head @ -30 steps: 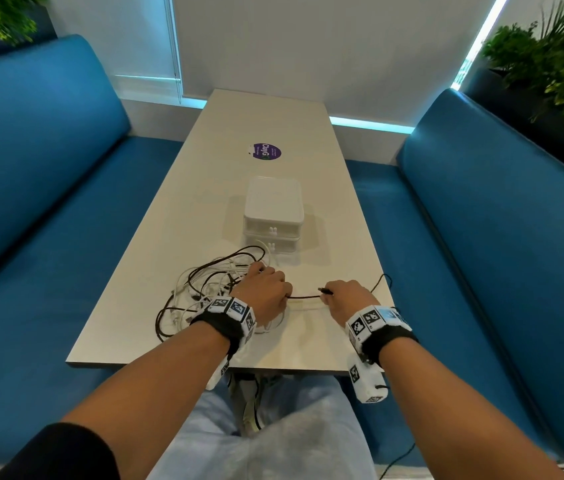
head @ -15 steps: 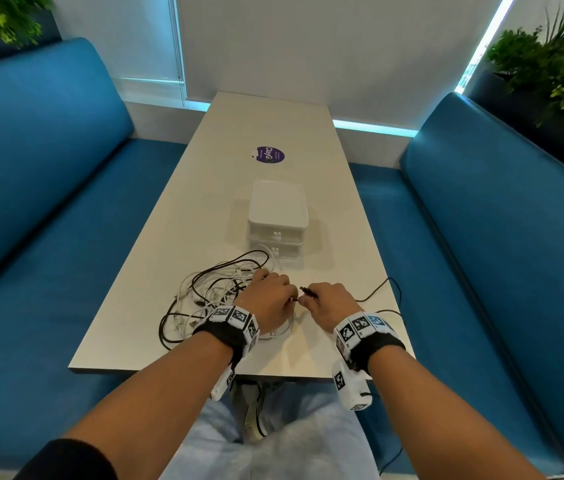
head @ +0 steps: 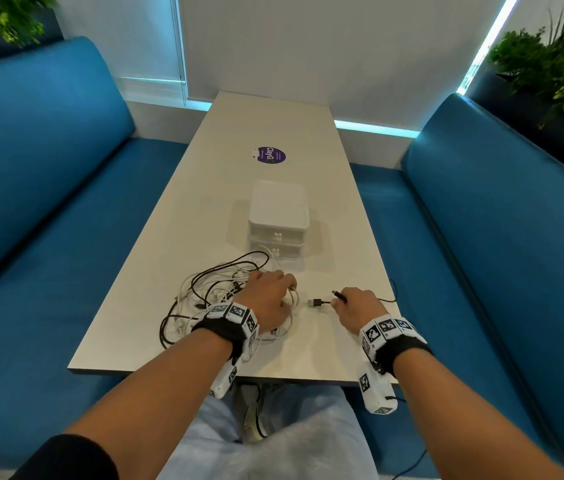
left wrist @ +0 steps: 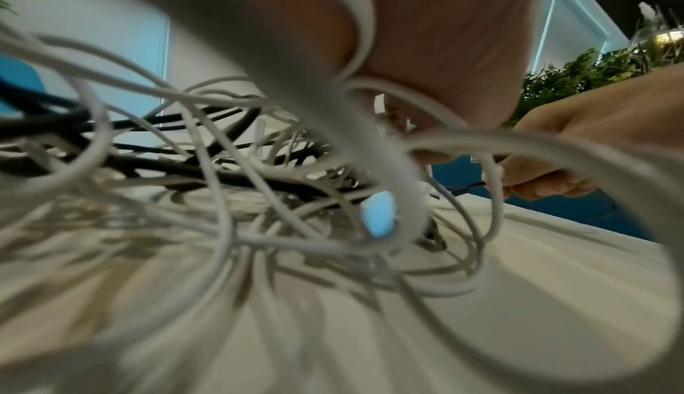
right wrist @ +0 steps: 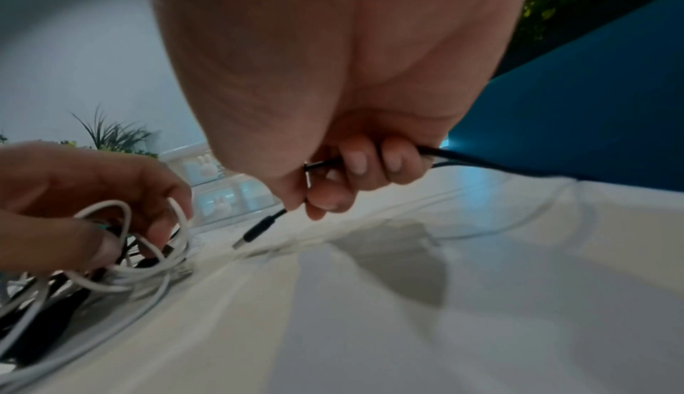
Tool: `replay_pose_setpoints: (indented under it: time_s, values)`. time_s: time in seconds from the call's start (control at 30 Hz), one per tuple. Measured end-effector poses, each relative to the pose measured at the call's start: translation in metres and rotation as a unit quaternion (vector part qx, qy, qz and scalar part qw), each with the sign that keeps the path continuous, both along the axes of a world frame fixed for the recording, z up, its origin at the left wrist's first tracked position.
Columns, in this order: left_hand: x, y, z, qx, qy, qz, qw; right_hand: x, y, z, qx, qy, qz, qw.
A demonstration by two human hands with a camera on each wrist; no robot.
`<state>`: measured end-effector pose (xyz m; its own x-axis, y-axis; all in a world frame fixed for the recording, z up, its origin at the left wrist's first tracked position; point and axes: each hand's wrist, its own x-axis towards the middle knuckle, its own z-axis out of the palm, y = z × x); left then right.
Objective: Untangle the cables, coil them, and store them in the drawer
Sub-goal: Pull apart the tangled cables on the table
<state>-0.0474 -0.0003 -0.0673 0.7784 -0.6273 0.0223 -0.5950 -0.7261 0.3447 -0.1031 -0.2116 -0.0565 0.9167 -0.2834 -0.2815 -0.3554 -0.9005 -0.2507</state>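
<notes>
Still untangling: head view, your left hand point(head: 270, 299) pins the white-and-black cable tangle point(head: 218, 292) on the smooth table point(head: 273, 123); your right hand point(head: 360, 308) pinches a thin black USB cable point(head: 322, 302), freed. Drawer unit point(head: 278, 220) closed, just beyond.
Left wrist: fingers curl through rubbery white loops point(left wrist: 222, 225).
Right wrist: metal plug point(right wrist: 255, 232) dangles. Next, coil it.
</notes>
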Motion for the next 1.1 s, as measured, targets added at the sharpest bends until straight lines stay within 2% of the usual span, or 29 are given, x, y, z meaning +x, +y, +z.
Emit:
replay_pose_setpoints:
  time_s: [0.3, 0.47, 0.53, 0.6, 0.7, 0.83, 0.93, 1.03, 1.1]
  values:
    - [-0.001, -0.002, 0.002, 0.050, -0.008, -0.032, 0.998, 0.006, 0.006, 0.001, 0.017, -0.008, 0.008, 1.000]
    - [-0.003, 0.004, 0.001, 0.035, -0.054, -0.042, 0.997, 0.008, 0.007, 0.017, -0.092, -0.011, -0.047, 0.995]
    - [-0.005, 0.008, 0.001, 0.024, -0.066, -0.040, 0.997, 0.007, 0.011, 0.021, -0.110, -0.029, -0.063, 0.991]
    - [-0.005, 0.009, 0.001, 0.013, -0.063, -0.040, 0.997, 0.011, 0.017, 0.020, -0.085, -0.058, -0.061, 0.993]
    - [-0.004, 0.008, 0.000, -0.011, -0.044, -0.041, 0.998, 0.019, 0.031, 0.016, -0.010, -0.094, -0.011, 0.995]
    - [-0.001, 0.008, 0.008, -0.100, -0.010, -0.011, 0.995, 0.026, 0.050, 0.020, 0.073, -0.129, 0.065, 0.987]
    - [0.004, 0.011, 0.013, -0.151, -0.044, 0.017, 0.987, 0.028, 0.062, 0.025, 0.106, -0.119, 0.105, 0.982]
    - [0.011, 0.022, 0.009, -0.117, -0.111, 0.068, 0.984, 0.027, 0.067, 0.021, 0.126, -0.086, 0.138, 0.979]
    - [0.011, 0.032, 0.005, -0.072, -0.095, 0.111, 0.987, 0.028, 0.067, 0.016, 0.116, -0.061, 0.146, 0.980]
